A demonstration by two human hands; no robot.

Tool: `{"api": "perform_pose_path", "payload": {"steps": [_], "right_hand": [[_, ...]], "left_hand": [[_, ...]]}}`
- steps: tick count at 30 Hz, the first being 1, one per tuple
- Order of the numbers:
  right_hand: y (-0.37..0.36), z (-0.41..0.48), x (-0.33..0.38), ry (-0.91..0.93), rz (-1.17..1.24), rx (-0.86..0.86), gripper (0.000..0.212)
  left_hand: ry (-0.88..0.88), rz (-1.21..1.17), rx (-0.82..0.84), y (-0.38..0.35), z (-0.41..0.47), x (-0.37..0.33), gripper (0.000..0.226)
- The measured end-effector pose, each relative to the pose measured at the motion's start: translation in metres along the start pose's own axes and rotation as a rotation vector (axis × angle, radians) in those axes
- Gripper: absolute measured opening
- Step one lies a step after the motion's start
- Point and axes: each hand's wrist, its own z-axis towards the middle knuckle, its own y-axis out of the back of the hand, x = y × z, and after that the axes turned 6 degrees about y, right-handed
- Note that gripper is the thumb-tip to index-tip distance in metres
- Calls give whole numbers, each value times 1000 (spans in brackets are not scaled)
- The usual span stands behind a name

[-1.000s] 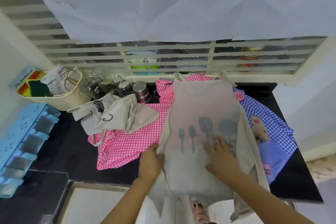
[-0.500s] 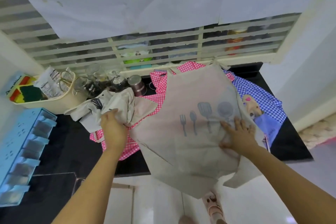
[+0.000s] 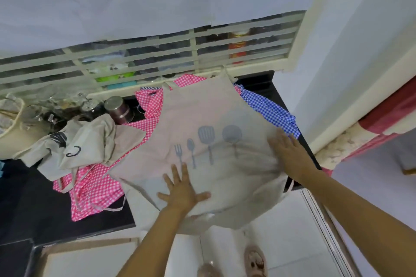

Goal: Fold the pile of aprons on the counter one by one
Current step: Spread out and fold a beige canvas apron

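Lying flat, print side up, the beige apron (image 3: 202,119) with fork, spoon, spatula and ladle motifs covers the right half of the dark surface (image 3: 33,209). Its bib end points to the window louvres (image 3: 157,56); its lower hem hangs past the surface's front edge, above the white floor (image 3: 281,243).

Left hand (image 3: 182,189): palm down, fingers spread, pressing the apron's lower middle just below the fork print. Grip not closed, nothing held. Right hand (image 3: 290,153): palm down, fingers straight, flat on the apron's right side near the surface's right edge. Grip likewise not closed, nothing held.

Under it: a pink checked apron (image 3: 94,186) sticking out left and at the top, ties trailing on the surface; a blue checked apron (image 3: 270,108) sticking out at the right. A crumpled beige apron (image 3: 90,146) sits on the pink one, left of the flat one, touching it or nearly.

A steel tin (image 3: 118,109), glass jars (image 3: 56,108) and a cream basket (image 3: 13,132) stand at back left. Bare dark surface shows at front left. A wall is close on the right.
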Motion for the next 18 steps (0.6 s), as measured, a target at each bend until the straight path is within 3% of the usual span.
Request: {"api": "perform_pose_path", "payload": {"steps": [2, 5, 6, 9, 12, 15, 18], "right_hand": [[10, -2, -29, -129, 307, -14, 58], [28, -2, -50, -377, 873, -60, 19], [31, -2, -54, -481, 1064, -6, 14], [29, -8, -52, -620, 1191, 365, 43], [21, -15, -54, -676, 1323, 486, 45], [17, -15, -52, -660, 1625, 439, 52], [19, -10, -50, -518, 2016, 180, 36]], "left_hand": [[-8, 2, 9, 2, 0, 3, 127], [-5, 9, -8, 2, 1, 2, 127], [-6, 17, -12, 2, 0, 0, 127], [-10, 47, -6, 2, -1, 0, 127], [-4, 94, 12, 3, -2, -2, 129], [0, 122, 25, 5, -3, -4, 130], [4, 131, 17, 6, -6, -6, 130]]}}
